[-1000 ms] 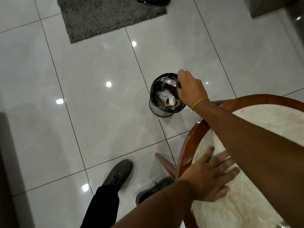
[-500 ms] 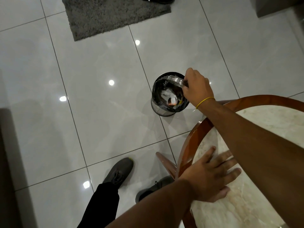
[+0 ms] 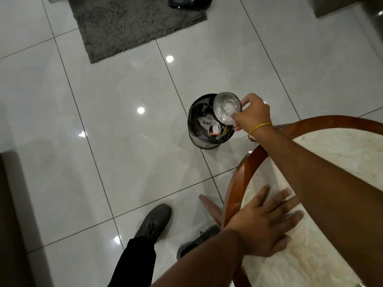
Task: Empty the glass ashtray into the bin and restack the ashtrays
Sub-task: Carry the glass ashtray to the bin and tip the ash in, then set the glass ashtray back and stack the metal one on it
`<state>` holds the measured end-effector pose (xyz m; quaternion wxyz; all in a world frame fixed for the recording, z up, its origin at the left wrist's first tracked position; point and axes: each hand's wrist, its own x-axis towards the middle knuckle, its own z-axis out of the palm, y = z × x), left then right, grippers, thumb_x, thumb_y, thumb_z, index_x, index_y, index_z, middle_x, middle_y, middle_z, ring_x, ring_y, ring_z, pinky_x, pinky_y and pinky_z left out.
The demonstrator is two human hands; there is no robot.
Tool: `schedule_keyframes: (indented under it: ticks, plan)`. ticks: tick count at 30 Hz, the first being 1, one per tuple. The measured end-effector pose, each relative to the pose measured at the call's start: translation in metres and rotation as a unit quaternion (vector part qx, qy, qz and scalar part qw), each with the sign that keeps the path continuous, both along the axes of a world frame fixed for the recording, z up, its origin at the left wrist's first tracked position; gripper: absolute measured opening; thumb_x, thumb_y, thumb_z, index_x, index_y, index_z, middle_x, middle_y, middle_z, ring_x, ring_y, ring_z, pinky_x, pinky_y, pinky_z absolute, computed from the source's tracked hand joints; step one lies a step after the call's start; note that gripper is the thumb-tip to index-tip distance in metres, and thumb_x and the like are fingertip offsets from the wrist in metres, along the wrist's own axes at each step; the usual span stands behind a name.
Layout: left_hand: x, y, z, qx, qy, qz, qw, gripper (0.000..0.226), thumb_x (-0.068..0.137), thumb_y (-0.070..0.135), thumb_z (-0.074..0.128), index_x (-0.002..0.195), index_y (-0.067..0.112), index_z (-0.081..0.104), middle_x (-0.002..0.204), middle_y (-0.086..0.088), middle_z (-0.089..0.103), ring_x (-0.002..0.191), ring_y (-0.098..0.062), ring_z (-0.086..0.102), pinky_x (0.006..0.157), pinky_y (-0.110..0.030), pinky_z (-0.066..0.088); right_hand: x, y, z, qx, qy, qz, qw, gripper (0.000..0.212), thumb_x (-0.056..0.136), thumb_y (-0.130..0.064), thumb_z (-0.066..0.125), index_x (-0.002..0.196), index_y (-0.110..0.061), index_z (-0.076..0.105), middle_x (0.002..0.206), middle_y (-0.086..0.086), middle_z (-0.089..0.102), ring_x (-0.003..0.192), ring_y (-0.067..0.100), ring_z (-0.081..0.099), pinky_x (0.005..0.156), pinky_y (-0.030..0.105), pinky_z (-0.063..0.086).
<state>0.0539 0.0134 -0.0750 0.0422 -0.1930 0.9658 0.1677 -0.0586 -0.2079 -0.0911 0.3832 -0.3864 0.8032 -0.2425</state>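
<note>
My right hand grips a round clear glass ashtray by its rim, held over the right side of the bin. The ashtray's round face is turned up toward me, with pale residue on the glass. The small perforated metal bin stands on the tiled floor and holds crumpled paper and other rubbish. My left hand lies flat, fingers spread, on the marble top of the round table near its wooden rim. No other ashtray is visible.
A grey rug lies at the top with a dark shoe on its far edge. My two grey shoes stand on glossy white tiles beside a table leg. A dark furniture edge runs along the left.
My right hand has turned the ashtray from edge-on over the bin to face up toward me and lifted it slightly right. My left hand stayed on the table.
</note>
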Motion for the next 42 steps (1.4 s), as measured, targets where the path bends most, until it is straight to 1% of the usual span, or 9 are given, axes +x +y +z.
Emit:
schedule_keyframes:
  ticks: [4,7,11,14,17,21,28,34,42]
  plan:
    - [-0.003,0.002,-0.007,0.045,0.013,-0.007,0.999,0.072,0.113,0.054,0.035,0.173,0.019,0.018,0.183,-0.009,0.007,0.170,-0.032,-0.008,0.129,-0.061,-0.015,-0.021,0.008,0.020,0.065,-0.145,-0.085,0.984,0.028,0.075,0.006,0.068,0.098,-0.009,0.060,0.060,0.018,0.074,0.049,0.026,0.074,0.051,0.029,0.061]
    - [-0.007,0.005,-0.012,0.041,0.020,-0.001,0.999,0.073,0.112,0.056,0.033,0.173,0.019,0.018,0.183,-0.011,0.006,0.171,-0.031,-0.007,0.131,-0.062,-0.008,-0.042,0.026,0.043,0.036,-0.239,-0.140,0.960,0.028,0.079,0.010,0.074,0.098,-0.004,0.058,0.071,0.025,0.070,0.048,0.025,0.071,0.054,0.032,0.061]
    - [-0.008,0.009,-0.015,-0.001,0.020,-0.001,1.000,0.073,0.110,0.057,0.032,0.173,0.022,0.021,0.183,-0.010,0.011,0.170,-0.032,-0.004,0.133,-0.066,-0.003,-0.073,0.066,0.078,-0.017,-0.318,-0.209,0.925,0.034,0.083,0.010,0.078,0.111,0.005,0.060,0.072,0.022,0.068,0.048,0.022,0.069,0.054,0.029,0.062]
    - [-0.009,0.011,-0.014,-0.021,0.028,0.001,0.999,0.074,0.108,0.058,0.035,0.173,0.025,0.023,0.184,-0.008,0.010,0.171,-0.031,0.002,0.133,-0.064,0.002,-0.099,0.108,0.099,-0.048,-0.310,-0.239,0.919,0.029,0.087,0.006,0.076,0.113,0.011,0.063,0.071,0.019,0.071,0.053,0.022,0.071,0.056,0.027,0.062]
    - [-0.010,0.011,-0.014,-0.025,0.022,0.002,0.999,0.071,0.108,0.060,0.035,0.172,0.027,0.029,0.185,-0.005,0.009,0.171,-0.028,0.005,0.133,-0.065,0.008,-0.121,0.157,0.111,-0.072,-0.286,-0.293,0.910,0.020,0.091,0.005,0.072,0.110,0.005,0.067,0.070,0.018,0.073,0.052,0.019,0.072,0.057,0.026,0.062]
    - [-0.008,0.010,-0.013,-0.042,0.008,-0.003,0.999,0.072,0.107,0.059,0.043,0.170,0.025,0.035,0.183,-0.008,0.018,0.170,-0.032,0.016,0.130,-0.070,0.020,-0.136,0.229,0.114,-0.093,-0.275,-0.367,0.884,0.012,0.094,0.005,0.067,0.091,-0.004,0.074,0.066,0.014,0.074,0.053,0.020,0.073,0.059,0.027,0.063]
    - [-0.007,0.009,-0.014,-0.050,0.022,-0.009,0.998,0.076,0.106,0.058,0.042,0.172,0.022,0.031,0.183,-0.009,0.015,0.170,-0.034,0.012,0.133,-0.067,0.011,-0.116,0.346,0.103,-0.095,-0.275,-0.516,0.805,0.023,0.097,0.004,0.064,0.077,-0.002,0.073,0.056,0.007,0.073,0.048,0.014,0.072,0.050,0.021,0.059]
    - [-0.010,0.013,-0.012,-0.043,0.011,-0.025,0.999,0.077,0.106,0.058,0.038,0.173,0.021,0.027,0.184,-0.010,0.013,0.171,-0.034,0.008,0.131,-0.070,0.010,-0.075,0.409,0.084,-0.081,-0.259,-0.609,0.746,0.021,0.095,-0.001,0.070,0.075,0.002,0.075,0.062,0.018,0.075,0.055,0.024,0.076,0.052,0.025,0.060]
    - [-0.009,0.009,-0.009,-0.046,-0.014,-0.008,0.999,0.076,0.107,0.059,0.033,0.172,0.019,0.027,0.183,-0.012,0.014,0.170,-0.035,0.008,0.132,-0.069,0.008,-0.056,0.413,0.080,-0.020,-0.179,-0.635,0.752,0.026,0.088,-0.006,0.079,0.065,0.003,0.071,0.059,0.016,0.074,0.056,0.031,0.077,0.057,0.039,0.066]
